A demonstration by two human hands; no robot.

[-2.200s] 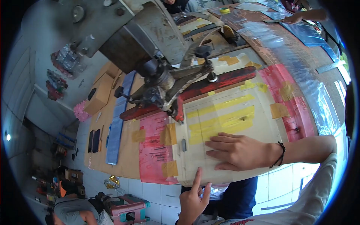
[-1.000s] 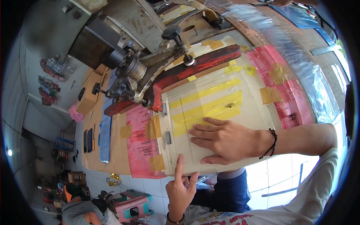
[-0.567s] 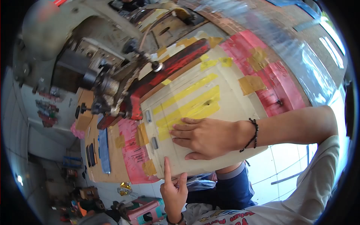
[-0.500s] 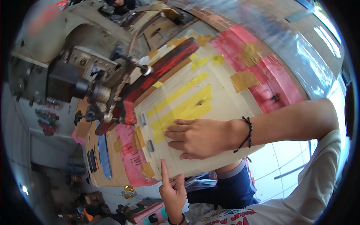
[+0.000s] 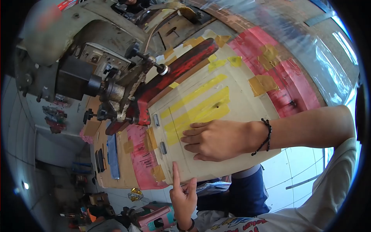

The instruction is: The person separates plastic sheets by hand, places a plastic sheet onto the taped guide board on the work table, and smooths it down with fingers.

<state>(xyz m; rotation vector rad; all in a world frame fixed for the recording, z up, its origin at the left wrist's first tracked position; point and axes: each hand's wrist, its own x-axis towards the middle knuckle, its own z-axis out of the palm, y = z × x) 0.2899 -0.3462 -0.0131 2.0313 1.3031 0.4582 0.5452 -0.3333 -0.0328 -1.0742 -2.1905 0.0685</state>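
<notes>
My right hand [image 5: 214, 140] lies flat, palm down, on a cream flat board [image 5: 247, 102] marked with yellow tape strips [image 5: 210, 106]. Its fingers are stretched out and a dark braided bracelet [image 5: 266, 137] circles the wrist. At the board's near edge is my left hand [image 5: 183, 199]. The index finger is extended onto the board and the thumb stands apart, while the other fingers are folded and partly hidden. Just above that index finger sits a small grey metal piece [image 5: 163, 147]; a second metal piece [image 5: 156, 120] is further up the same edge.
A machine head [image 5: 112, 92] with a red angled bar [image 5: 177, 69] stands along the board's far-left side. Pink sheeting [image 5: 299, 87] and brown tape [image 5: 262, 85] cover the table beyond. A blue strip [image 5: 113, 156] lies at left. Another person [image 5: 133, 7] is partly visible at the top.
The whole view has shifted, so the scene sits slightly further right in the picture. Both hands keep their places on the board.
</notes>
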